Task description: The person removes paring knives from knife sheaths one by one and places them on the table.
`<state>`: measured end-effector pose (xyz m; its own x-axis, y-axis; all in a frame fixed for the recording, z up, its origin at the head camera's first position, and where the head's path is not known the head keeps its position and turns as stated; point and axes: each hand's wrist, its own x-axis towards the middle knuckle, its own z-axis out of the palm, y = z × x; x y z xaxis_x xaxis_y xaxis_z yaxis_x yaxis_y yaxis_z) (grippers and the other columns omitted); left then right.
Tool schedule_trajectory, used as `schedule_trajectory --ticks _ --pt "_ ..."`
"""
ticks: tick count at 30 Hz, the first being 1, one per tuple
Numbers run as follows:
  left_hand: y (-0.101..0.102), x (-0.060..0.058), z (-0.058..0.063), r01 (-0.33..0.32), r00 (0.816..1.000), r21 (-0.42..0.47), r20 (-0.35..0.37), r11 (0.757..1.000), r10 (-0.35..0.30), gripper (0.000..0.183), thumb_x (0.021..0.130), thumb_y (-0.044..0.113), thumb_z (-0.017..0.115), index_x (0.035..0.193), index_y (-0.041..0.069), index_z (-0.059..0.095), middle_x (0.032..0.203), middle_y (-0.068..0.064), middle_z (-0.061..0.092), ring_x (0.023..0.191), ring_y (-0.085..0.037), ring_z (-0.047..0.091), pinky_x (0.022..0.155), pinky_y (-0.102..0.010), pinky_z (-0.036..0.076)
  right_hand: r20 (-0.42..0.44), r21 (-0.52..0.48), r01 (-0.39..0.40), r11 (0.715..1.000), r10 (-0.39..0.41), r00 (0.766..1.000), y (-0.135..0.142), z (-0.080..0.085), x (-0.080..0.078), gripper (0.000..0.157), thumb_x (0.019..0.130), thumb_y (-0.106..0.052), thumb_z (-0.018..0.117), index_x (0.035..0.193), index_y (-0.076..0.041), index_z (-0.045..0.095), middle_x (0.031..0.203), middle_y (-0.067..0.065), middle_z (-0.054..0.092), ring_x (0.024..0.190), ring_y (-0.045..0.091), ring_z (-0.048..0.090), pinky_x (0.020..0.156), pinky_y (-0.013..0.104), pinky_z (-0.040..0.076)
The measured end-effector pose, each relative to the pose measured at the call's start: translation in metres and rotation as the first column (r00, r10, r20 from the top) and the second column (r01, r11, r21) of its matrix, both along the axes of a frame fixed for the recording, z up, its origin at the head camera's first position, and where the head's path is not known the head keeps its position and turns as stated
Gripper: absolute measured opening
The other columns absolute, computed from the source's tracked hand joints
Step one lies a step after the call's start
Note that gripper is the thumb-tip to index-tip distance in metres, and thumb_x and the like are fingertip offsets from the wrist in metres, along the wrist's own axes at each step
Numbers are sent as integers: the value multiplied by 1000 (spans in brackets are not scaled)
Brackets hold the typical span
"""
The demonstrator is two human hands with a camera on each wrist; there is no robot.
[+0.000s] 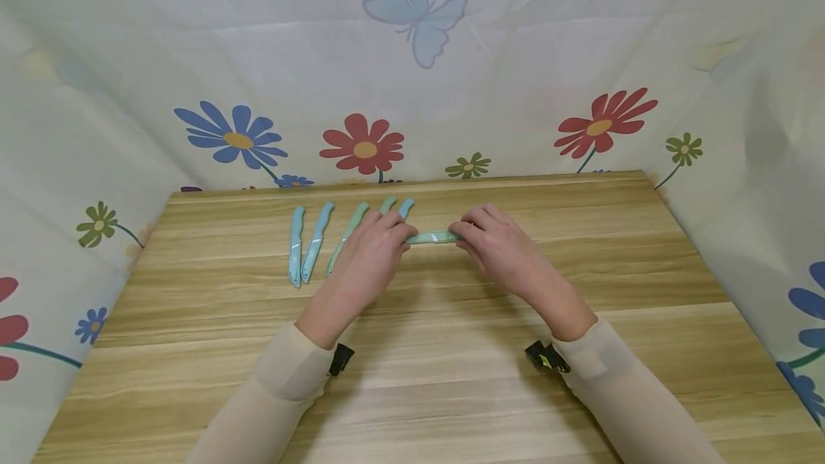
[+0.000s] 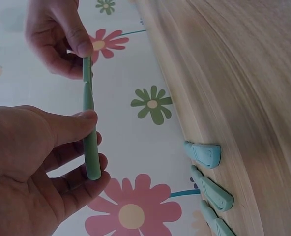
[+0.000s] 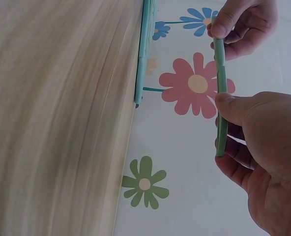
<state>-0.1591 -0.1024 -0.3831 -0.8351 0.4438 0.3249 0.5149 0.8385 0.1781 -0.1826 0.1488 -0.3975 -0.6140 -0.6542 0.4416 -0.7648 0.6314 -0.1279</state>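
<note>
Held level above the table between both hands is a green paring knife point(image 1: 433, 238) in a matching sheath. My left hand point(image 1: 377, 245) pinches its handle end, the thumb lying along the near side in the left wrist view. At the opposite, sheathed end, my right hand point(image 1: 505, 249) pinches with thumb and fingers. A narrow seam between handle and sheath shows in the right wrist view. To the left lie two light blue sheathed knives point(image 1: 317, 242). Next to them are a green knife point(image 1: 353, 226), another green one point(image 1: 388, 204) and a blue one point(image 1: 405, 208), partly hidden by my left hand.
The wood-grain table point(image 1: 425, 378) ends at a white curtain point(image 1: 515, 92) printed with flowers and a butterfly. More of this curtain hangs along the left and right sides. A black camera mount point(image 1: 548, 356) sits at each wrist.
</note>
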Motion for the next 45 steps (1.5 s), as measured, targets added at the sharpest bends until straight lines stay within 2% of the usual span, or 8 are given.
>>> schedule_trajectory --ticks 15,25,36,45 --pt "-2 -1 -2 4 1000 1 3 1000 -4 21 96 12 81 117 9 79 113 -2 69 102 -26 59 92 -37 53 -10 -18 -15 1000 15 1000 1 -2 -1 22 98 -10 78 118 -5 74 111 10 67 101 29 60 87 41 55" --pt "-3 -1 0 2 1000 5 10 1000 -2 20 98 12 79 117 9 79 113 -1 69 99 -24 57 88 -34 53 2 -29 -3 1000 3 1000 2 -2 -2 22 98 -10 78 118 -5 74 111 9 67 102 29 61 89 42 56" --pt "-5 -2 1 3 1000 8 -1 1000 -3 18 96 11 80 114 9 79 111 -1 69 96 -24 57 84 -33 53 1 -31 -7 999 7 1000 2 -1 -2 22 97 -9 79 118 -5 75 110 9 68 98 28 59 84 39 55" --pt "-6 -3 -1 -2 1000 7 7 1000 2 18 97 10 80 115 9 79 112 -2 69 100 -25 58 89 -35 54 13 -29 8 1000 -7 1000 2 -2 -2 21 99 -10 77 119 -5 75 111 9 68 98 28 59 85 40 55"
